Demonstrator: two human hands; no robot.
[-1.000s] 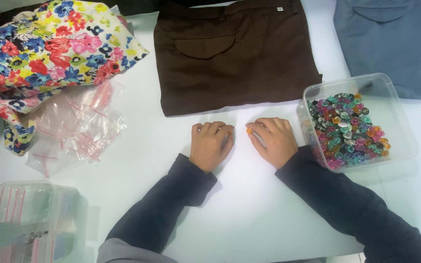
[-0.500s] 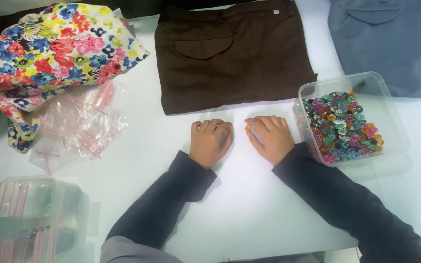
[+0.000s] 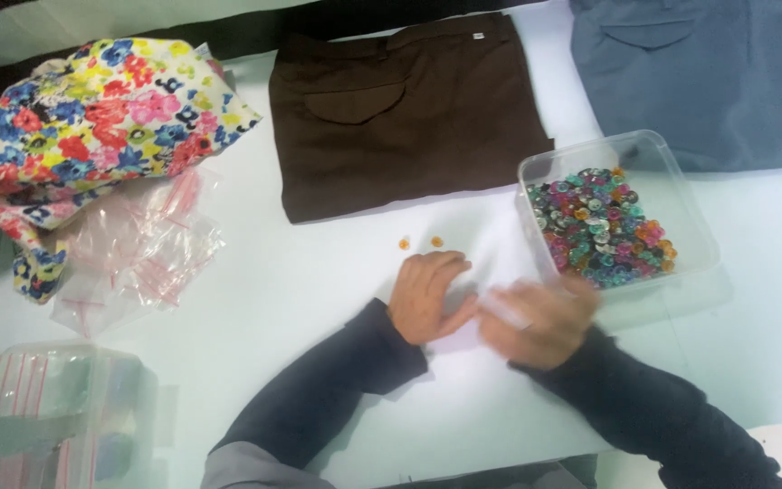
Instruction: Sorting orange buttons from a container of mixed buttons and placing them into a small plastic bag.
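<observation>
While both my hands sit on the white table (image 3: 319, 299), here's the layout, left to right. Far left: clear box of small zip bags (image 3: 47, 412), loose pile of empty zip bags (image 3: 142, 249) above it, floral fabric (image 3: 92, 127) behind that. Centre back: folded brown trousers (image 3: 409, 109). Just in front of them, two small orange buttons (image 3: 418, 243) lie bare on the table, close together, just beyond my fingertips, touched by neither hand.

My left hand (image 3: 427, 294) is flat, palm down, fingers relaxed, gripping nothing. My right hand (image 3: 536, 321) is motion-blurred; there's something pale and clear at the fingers, looks like a small bag, but I can't tell if it's pinched or just under the hand. Right of it: clear tub of mixed coloured buttons (image 3: 604, 226), blue-grey garment (image 3: 699, 72) behind.

Risks as I judge them: the orange pair is loose on a slick surface, so a sleeve sweep could scatter them. Right forearm is near the tub; a bump could tip it.
</observation>
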